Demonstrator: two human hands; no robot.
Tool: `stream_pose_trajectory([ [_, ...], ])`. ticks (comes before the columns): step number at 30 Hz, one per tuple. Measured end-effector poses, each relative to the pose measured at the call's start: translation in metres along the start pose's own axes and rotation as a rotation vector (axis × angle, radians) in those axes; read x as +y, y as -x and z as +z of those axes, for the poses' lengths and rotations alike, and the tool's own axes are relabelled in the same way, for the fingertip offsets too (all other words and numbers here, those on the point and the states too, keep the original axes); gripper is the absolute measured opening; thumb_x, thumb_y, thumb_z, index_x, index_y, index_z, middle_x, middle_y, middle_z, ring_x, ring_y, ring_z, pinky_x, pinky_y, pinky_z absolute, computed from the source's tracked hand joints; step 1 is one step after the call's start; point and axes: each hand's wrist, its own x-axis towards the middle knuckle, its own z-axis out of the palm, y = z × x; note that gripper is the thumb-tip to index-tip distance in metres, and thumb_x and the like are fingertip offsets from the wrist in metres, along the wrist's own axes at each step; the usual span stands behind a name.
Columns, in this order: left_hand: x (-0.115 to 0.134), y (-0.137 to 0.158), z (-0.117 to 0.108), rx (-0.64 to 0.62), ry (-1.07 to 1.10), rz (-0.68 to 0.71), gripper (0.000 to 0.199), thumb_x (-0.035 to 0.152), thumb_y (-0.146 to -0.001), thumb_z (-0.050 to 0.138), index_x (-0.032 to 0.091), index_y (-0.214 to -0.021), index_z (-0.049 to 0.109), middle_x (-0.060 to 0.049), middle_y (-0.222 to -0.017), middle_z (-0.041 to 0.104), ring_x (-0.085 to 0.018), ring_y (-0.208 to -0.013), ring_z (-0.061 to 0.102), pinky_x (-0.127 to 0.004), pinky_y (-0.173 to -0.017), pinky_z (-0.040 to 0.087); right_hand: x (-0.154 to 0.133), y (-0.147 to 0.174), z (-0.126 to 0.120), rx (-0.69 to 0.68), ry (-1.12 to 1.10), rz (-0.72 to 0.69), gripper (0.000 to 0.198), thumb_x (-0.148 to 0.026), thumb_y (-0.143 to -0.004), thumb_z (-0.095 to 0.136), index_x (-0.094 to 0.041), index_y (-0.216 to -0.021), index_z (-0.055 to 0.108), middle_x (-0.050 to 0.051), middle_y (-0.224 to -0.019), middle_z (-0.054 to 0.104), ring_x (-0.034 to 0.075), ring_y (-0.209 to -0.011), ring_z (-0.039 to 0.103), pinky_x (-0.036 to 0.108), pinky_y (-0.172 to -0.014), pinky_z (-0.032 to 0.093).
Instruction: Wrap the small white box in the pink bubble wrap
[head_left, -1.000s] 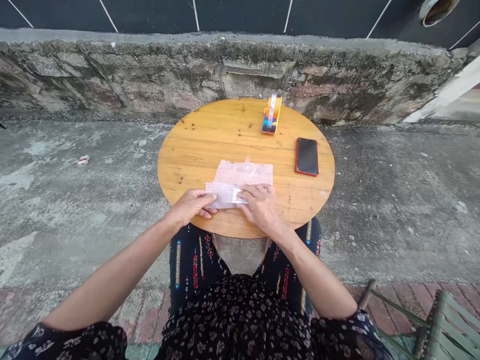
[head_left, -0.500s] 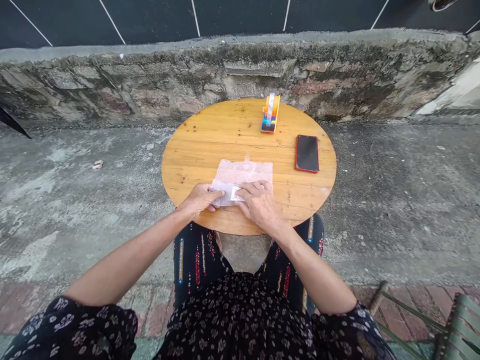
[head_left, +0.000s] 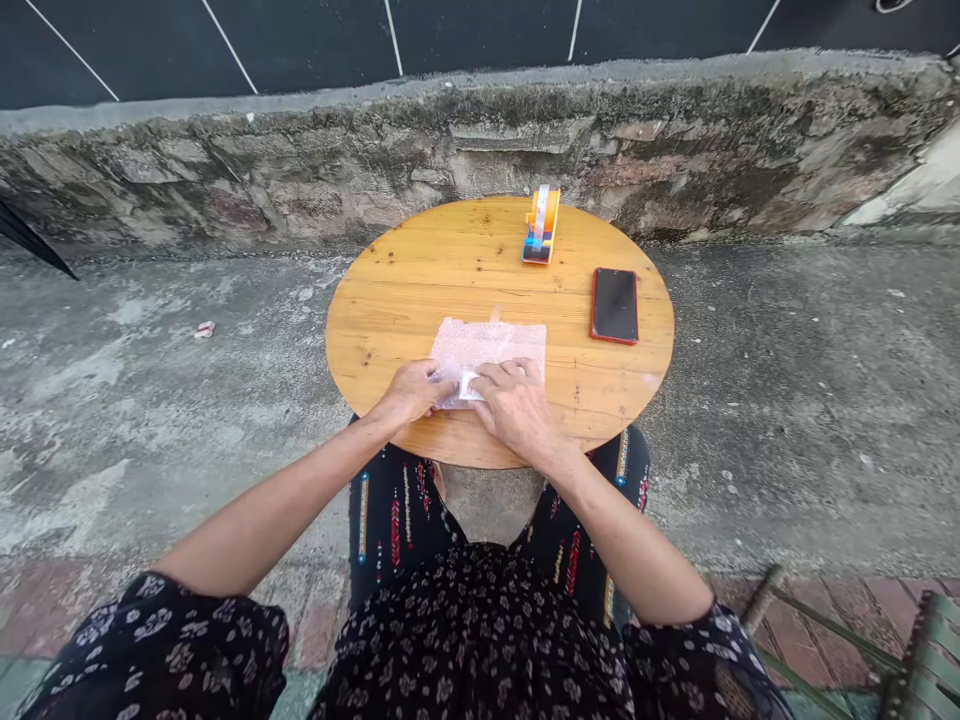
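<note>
On the near part of the round table lies a sheet of bubble wrap (head_left: 491,340), pale and pinkish over the wood. A small white box (head_left: 469,386) with a printed face rests on its near edge, partly hidden by fingers. My right hand (head_left: 514,400) is closed over the box from the right, fingers bent across its top and thumb at the near side. At the left edge of the wrap, my left hand (head_left: 415,390) grips the folded part of the sheet, with its thumb and fingers close against the box's left side.
A tape dispenser (head_left: 541,225) with an orange roll stands at the table's (head_left: 420,265) far side. To the right lies a phone (head_left: 615,305) in a red case. A rough stone wall (head_left: 375,165) runs behind; a chair (head_left: 922,660) is at lower right.
My left hand has shifted slightly right, bringing the left part of the bubble wrap in against the box. My right hand stays nearly in place on the box.
</note>
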Motion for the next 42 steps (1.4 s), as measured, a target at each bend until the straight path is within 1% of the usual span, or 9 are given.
stream_pose_trajectory([
  [8,-0.005,-0.001,-0.001,0.049,-0.120,0.131,0.017,0.035,-0.070,0.061,0.019,-0.072,0.058,0.004,-0.058,0.055,-0.013,-0.053,0.053,-0.021,-0.047,0.038,0.001,-0.001,0.000,-0.003,-0.007,-0.006,0.015,-0.026,-0.088,0.062,-0.018,-0.100,0.067,0.007,-0.117,0.067,0.026,-0.102,0.054,0.043,-0.095,0.030],
  [11,-0.002,0.002,-0.001,0.137,-0.198,0.191,0.033,0.033,-0.069,0.064,0.021,-0.100,0.063,0.002,-0.074,0.062,-0.016,-0.066,0.057,-0.023,-0.059,0.042,0.001,-0.001,-0.001,-0.014,-0.013,-0.001,0.016,-0.027,-0.089,0.062,-0.018,-0.101,0.067,0.008,-0.116,0.067,0.026,-0.102,0.054,0.044,-0.096,0.030],
  [15,0.005,0.011,0.002,0.192,-0.310,0.171,0.068,0.034,-0.075,0.062,0.023,-0.139,0.044,-0.003,-0.087,0.065,-0.022,-0.081,0.061,-0.029,-0.073,0.046,0.001,-0.001,0.000,-0.013,-0.020,0.002,0.017,-0.027,-0.089,0.062,-0.018,-0.102,0.067,0.009,-0.117,0.067,0.026,-0.103,0.054,0.045,-0.097,0.031],
  [20,0.008,0.019,0.007,0.265,-0.268,0.129,0.083,0.036,-0.078,0.063,0.015,-0.149,0.026,-0.008,-0.089,0.066,-0.028,-0.091,0.064,-0.034,-0.081,0.048,0.000,-0.002,-0.001,0.006,-0.011,-0.002,0.017,-0.028,-0.089,0.062,-0.018,-0.101,0.068,0.008,-0.118,0.067,0.026,-0.102,0.054,0.045,-0.096,0.031],
  [26,0.003,0.023,0.011,0.236,0.121,-0.017,0.088,0.037,-0.077,0.065,0.009,-0.150,0.023,-0.007,-0.090,0.066,-0.018,-0.072,0.063,-0.026,-0.062,0.051,-0.001,-0.002,-0.002,-0.004,-0.010,0.001,0.017,-0.028,-0.090,0.060,-0.017,-0.101,0.068,0.008,-0.116,0.067,0.026,-0.102,0.055,0.044,-0.095,0.032],
  [29,0.004,0.029,0.007,0.158,0.300,-0.051,0.073,0.033,-0.076,0.065,0.012,-0.142,0.040,-0.006,-0.093,0.067,-0.013,-0.063,0.061,-0.021,-0.051,0.049,-0.001,-0.002,-0.002,-0.002,-0.020,-0.002,0.017,-0.028,-0.091,0.060,-0.018,-0.101,0.068,0.008,-0.119,0.067,0.026,-0.103,0.055,0.044,-0.096,0.031],
  [33,0.006,0.035,0.001,0.101,0.273,-0.025,0.032,0.033,-0.075,0.065,0.014,-0.101,0.068,-0.001,-0.082,0.068,-0.011,-0.056,0.059,-0.019,-0.048,0.047,-0.002,-0.002,-0.002,0.003,-0.020,-0.001,0.017,-0.027,-0.090,0.060,-0.018,-0.101,0.068,0.008,-0.120,0.066,0.027,-0.103,0.055,0.044,-0.096,0.031],
  [38,0.007,0.033,0.000,0.130,0.302,-0.065,0.016,0.029,-0.076,0.062,0.014,-0.078,0.067,0.003,-0.060,0.062,-0.010,-0.046,0.056,-0.020,-0.045,0.045,-0.002,-0.002,-0.003,0.003,-0.011,0.003,0.016,-0.028,-0.089,0.062,-0.018,-0.100,0.068,0.008,-0.120,0.067,0.026,-0.102,0.055,0.044,-0.095,0.031],
  [42,0.011,0.029,0.003,0.152,0.373,-0.084,0.013,0.026,-0.076,0.062,0.014,-0.078,0.067,0.003,-0.053,0.059,-0.011,-0.044,0.056,-0.019,-0.043,0.043,-0.002,-0.002,-0.004,-0.018,-0.015,0.006,0.016,-0.028,-0.091,0.060,-0.019,-0.101,0.068,0.008,-0.118,0.067,0.026,-0.102,0.055,0.044,-0.094,0.031],
])
